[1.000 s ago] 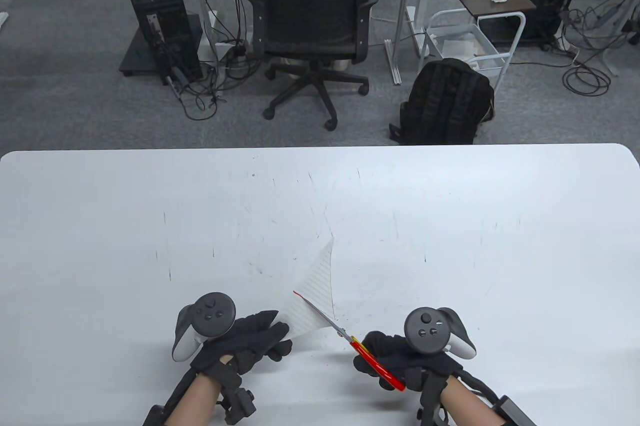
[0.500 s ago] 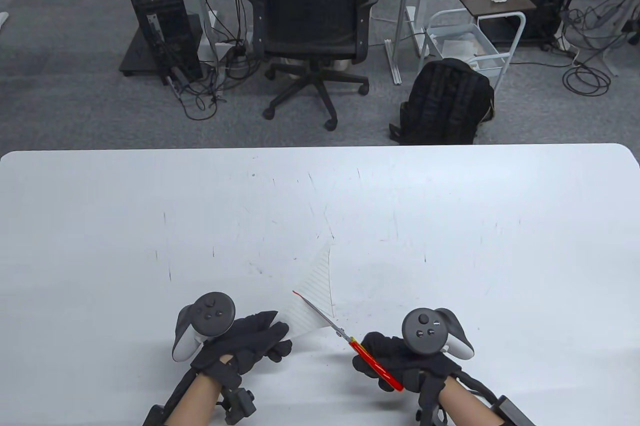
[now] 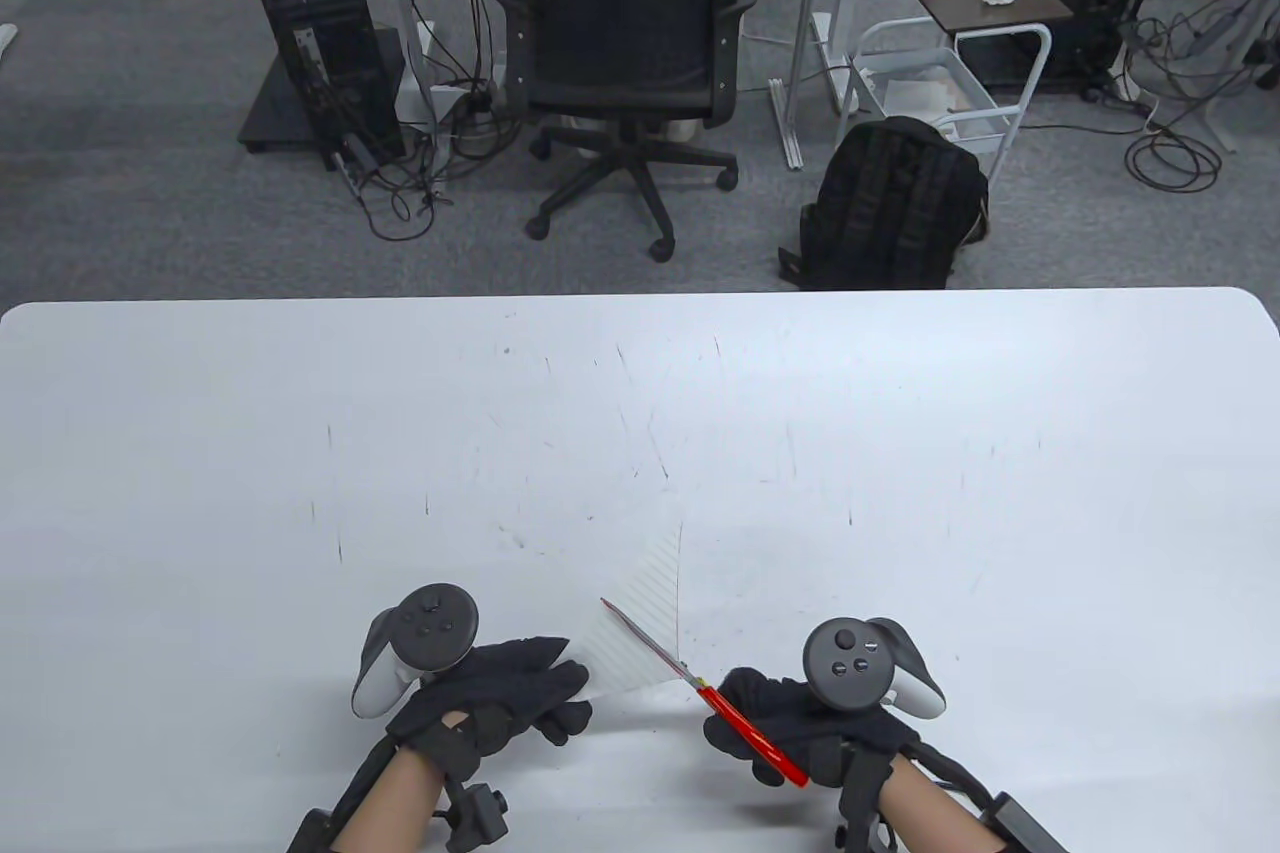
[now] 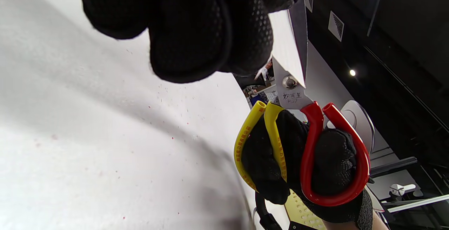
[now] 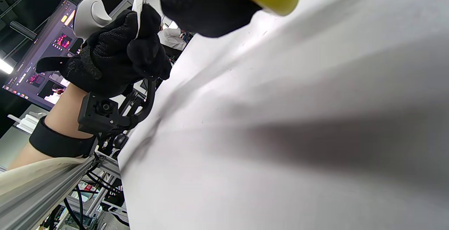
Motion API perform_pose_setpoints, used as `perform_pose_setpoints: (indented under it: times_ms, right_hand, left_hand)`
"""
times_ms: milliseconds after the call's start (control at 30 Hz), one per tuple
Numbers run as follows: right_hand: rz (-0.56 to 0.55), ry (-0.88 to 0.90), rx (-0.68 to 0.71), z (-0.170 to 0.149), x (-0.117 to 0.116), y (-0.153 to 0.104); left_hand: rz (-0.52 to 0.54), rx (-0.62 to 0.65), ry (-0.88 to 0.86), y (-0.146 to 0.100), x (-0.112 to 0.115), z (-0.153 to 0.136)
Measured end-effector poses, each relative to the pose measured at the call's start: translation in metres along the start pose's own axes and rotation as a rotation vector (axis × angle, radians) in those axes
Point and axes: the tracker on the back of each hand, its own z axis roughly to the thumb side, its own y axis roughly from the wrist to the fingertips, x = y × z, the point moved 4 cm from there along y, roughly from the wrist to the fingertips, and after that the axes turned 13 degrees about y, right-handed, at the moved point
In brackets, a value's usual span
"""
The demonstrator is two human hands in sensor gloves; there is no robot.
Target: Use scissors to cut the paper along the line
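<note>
The cut is looking well under way — the scissors (image 3: 690, 678) are sitting with their blades across the lined paper (image 3: 645, 633), the tips reaching toward its far-left edge and the pivot just at its near-right edge. The left hand (image 3: 500, 698) is pinching the paper's near corner and holding the sheet up above the desk (image 3: 900, 443), low in the table view between the two hands. The right hand (image 3: 800, 718) is gripping the scissors through the red and yellow loops; in the left wrist view the loops are lying close together and the blades look nearly closed on the sheet. Whether the sheet is already parted behind the blades cannot be told, and the drawn line itself is hard to make out. Judging from the blade reach, little paper is remaining ahead of the tips — probably one or two more snips.
</note>
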Motion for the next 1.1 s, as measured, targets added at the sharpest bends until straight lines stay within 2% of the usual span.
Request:
perform_pose_setpoints:
  times_ms: [467,800,1100]
  right_hand:
    - [-0.048,0.019,-0.039,-0.004,0.0,0.002]
    - [-0.019,0.082,-0.151,-0.019,-0.005,0.004]
    - [0.0,0.101,-0.153,-0.022,-0.006,0.004]
  left_hand:
    - [-0.065,-0.032,-0.053,0.008,0.009,-0.012]
    - [-0.084,-0.152,0.015,0.012,0.014,-0.022]
    - [-0.106,-0.174,0.02,0.013,0.018,-0.024]
